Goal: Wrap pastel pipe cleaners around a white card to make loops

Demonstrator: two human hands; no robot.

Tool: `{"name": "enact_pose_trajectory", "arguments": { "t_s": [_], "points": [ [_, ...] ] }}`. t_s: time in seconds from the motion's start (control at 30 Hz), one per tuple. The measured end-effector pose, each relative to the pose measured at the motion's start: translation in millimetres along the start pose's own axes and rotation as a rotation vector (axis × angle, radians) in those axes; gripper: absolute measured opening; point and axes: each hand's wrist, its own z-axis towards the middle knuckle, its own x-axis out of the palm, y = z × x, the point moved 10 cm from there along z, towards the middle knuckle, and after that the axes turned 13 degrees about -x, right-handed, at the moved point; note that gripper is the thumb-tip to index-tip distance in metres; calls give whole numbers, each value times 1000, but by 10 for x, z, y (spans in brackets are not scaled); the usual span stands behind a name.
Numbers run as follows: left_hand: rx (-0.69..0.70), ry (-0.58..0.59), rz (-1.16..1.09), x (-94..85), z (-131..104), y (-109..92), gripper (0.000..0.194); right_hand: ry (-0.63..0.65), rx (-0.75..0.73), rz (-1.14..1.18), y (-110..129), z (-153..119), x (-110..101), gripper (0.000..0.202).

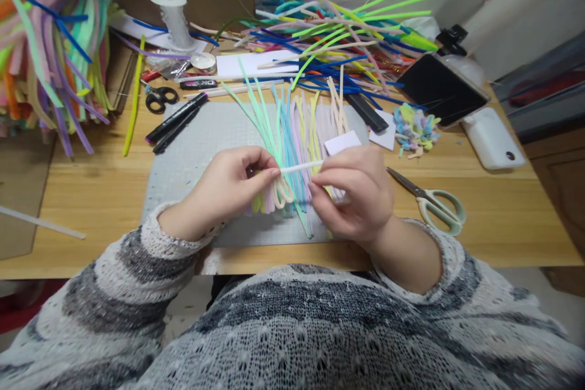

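Note:
My left hand [237,186] pinches one end of a white pipe cleaner [300,166] between thumb and index finger. The other end runs to my right hand [354,192], whose fingers are closed around it. Beneath the hands, pastel pipe cleaners [286,122] in green, blue, purple, yellow and peach lie spread on a grey cutting mat [183,170]. Bent loops [283,194] in cream, pink and yellow show just below my left fingertips. A small white card [342,142] sits behind my right hand.
Green-handled scissors [441,210] lie right of my right hand. Black markers [177,119] and black scissors [159,99] are at the mat's upper left. A phone [441,88], cut scraps [415,128] and a pipe cleaner pile [338,24] stand behind. A large bundle [46,42] fills the upper left.

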Motion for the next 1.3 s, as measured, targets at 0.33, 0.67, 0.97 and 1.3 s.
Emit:
{"name": "enact_pose_trajectory", "arguments": {
  "t_s": [0.33, 0.67, 0.97, 1.3],
  "points": [
    [-46, 26, -347, -34, 9, 45, 10, 205, 337, 351, -234, -225, 499, 11],
    [83, -217, -279, -161, -46, 8, 3, 236, 706, 622, -348, -505, 800, 25],
    [135, -327, -239, -194, -123, 13, 4, 318, 660, 512, -339, -479, 766, 24],
    [61, -295, -407, -171, -71, 91, 6, 494, 513, 253, -294, -421, 777, 30]
  ]
}}
